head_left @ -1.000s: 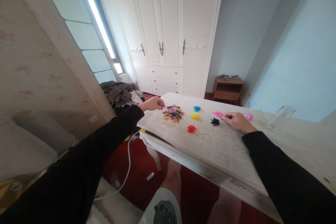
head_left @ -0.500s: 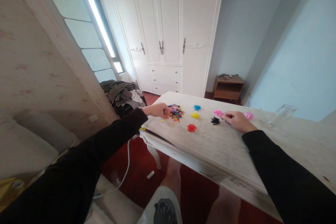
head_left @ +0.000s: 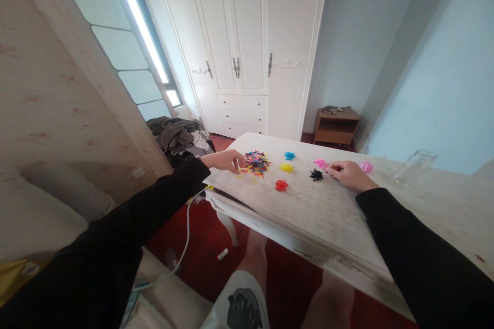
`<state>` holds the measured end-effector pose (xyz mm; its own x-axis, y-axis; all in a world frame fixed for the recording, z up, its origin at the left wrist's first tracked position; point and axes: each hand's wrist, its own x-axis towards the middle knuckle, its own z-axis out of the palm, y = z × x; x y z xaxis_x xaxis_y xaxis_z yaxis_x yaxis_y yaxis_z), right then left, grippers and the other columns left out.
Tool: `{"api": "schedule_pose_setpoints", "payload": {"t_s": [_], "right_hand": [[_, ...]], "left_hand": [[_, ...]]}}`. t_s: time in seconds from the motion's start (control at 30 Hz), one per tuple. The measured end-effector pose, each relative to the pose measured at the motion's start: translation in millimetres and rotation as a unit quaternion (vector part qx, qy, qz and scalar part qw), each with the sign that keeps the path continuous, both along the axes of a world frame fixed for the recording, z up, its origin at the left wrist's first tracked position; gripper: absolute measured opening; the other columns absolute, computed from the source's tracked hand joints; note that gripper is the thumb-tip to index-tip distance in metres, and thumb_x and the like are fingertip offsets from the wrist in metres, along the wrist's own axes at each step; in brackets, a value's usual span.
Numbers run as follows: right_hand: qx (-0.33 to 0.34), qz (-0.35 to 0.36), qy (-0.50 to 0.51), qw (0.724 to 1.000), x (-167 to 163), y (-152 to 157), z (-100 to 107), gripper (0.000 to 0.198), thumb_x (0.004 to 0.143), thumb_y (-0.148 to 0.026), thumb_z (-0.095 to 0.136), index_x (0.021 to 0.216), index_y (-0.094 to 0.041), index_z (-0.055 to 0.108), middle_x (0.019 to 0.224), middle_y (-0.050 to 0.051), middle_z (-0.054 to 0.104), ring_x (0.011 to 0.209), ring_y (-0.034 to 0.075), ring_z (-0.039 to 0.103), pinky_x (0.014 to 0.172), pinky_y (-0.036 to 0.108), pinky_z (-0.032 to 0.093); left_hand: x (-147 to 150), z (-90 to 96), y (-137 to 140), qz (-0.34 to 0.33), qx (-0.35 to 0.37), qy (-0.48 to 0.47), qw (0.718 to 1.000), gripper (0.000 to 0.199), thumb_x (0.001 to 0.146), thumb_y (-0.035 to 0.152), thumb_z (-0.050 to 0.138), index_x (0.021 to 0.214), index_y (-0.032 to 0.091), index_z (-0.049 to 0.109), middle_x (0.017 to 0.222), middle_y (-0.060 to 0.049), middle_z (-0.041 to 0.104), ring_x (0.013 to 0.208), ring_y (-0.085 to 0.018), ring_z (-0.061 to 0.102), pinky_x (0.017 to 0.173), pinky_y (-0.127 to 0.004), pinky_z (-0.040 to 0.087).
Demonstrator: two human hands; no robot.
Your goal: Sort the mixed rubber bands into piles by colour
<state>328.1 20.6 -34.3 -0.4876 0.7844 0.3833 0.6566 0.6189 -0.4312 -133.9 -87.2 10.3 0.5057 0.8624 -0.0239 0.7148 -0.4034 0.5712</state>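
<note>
The left hand reaches over the far left part of the white table. Its fingers point down at the left edge of a messy pile of tiny bands in many colours. The thumb and fingers are bent close to each other, but I cannot tell if they pinch a band. A few loose yellow and orange bits lie near the fingertips.

The right hand is low over the table, with its thumb and pointing finger close together. I cannot tell if something tiny is between them. The fingertips are just beside a small bright pink heap and a small black heap of short, thin bits.

Between the two hands sit three more little heaps. The light blue heap is at the back, the yellow heap is in the middle, and the red heap is nearest the person. Past the right hand is a pink clump, and farther right is a clear, see-through container.
</note>
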Motion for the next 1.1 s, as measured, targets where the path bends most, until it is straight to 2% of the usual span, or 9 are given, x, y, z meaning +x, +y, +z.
{"api": "schedule_pose_setpoints", "payload": {"t_s": [0.2, 0.33, 0.5, 0.8, 1.1], "right_hand": [[-0.020, 0.004, -0.015, 1.000, 0, -2, 2, 0.036, 0.083, -0.044, 0.057, 0.081, -0.016, 0.080, 0.074, 0.009, 0.076, 0.076, 0.024, 0.066, 0.069, 0.030, 0.047], [-0.021, 0.003, -0.022, 1.000, -1, -3, 4, 0.036, 0.084, -0.044, 0.056, 0.079, -0.017, 0.080, 0.074, 0.008, 0.076, 0.075, 0.023, 0.066, 0.068, 0.030, 0.046], [-0.022, 0.004, -0.025, 0.999, -1, -3, 4, 0.036, 0.084, -0.044, 0.056, 0.078, -0.017, 0.079, 0.075, 0.008, 0.076, 0.075, 0.023, 0.066, 0.069, 0.029, 0.046], [-0.031, -0.001, -0.024, 0.999, -1, -4, 4, 0.035, 0.082, -0.044, 0.057, 0.078, -0.017, 0.079, 0.075, 0.008, 0.076, 0.075, 0.023, 0.066, 0.070, 0.030, 0.047], [-0.028, 0.003, -0.025, 0.999, -1, -3, 3, 0.037, 0.083, -0.045, 0.056, 0.079, -0.016, 0.079, 0.079, 0.008, 0.077, 0.076, 0.023, 0.066, 0.069, 0.031, 0.046]], "left_hand": [[-3, 0.5, -13, 0.022, 0.016, -0.003, 1.000, 0.025, 0.076, 0.021, 0.071, 0.099, 0.012, 0.065, 0.092, -0.007, 0.071, 0.082, -0.016, 0.068, 0.071, -0.024, 0.051], [-5, -2.5, -19, 0.048, 0.024, 0.014, 0.998, 0.033, 0.073, 0.033, 0.076, 0.097, 0.014, 0.065, 0.093, -0.006, 0.069, 0.083, -0.016, 0.064, 0.073, -0.025, 0.049], [-5, -10.1, -24, 0.091, 0.013, 0.078, 0.993, 0.038, 0.072, 0.046, 0.077, 0.091, 0.014, 0.067, 0.083, -0.004, 0.068, 0.074, -0.015, 0.060, 0.068, -0.025, 0.044], [1, -15.4, -27, 0.088, 0.055, 0.097, 0.990, 0.020, 0.081, 0.034, 0.064, 0.079, 0.015, 0.067, 0.080, -0.004, 0.067, 0.074, -0.015, 0.057, 0.071, -0.026, 0.042], [13, -13.3, -21, 0.096, 0.123, 0.048, 0.987, 0.026, 0.084, 0.040, 0.063, 0.076, 0.016, 0.065, 0.076, -0.003, 0.067, 0.070, -0.015, 0.055, 0.066, -0.025, 0.041]]}}
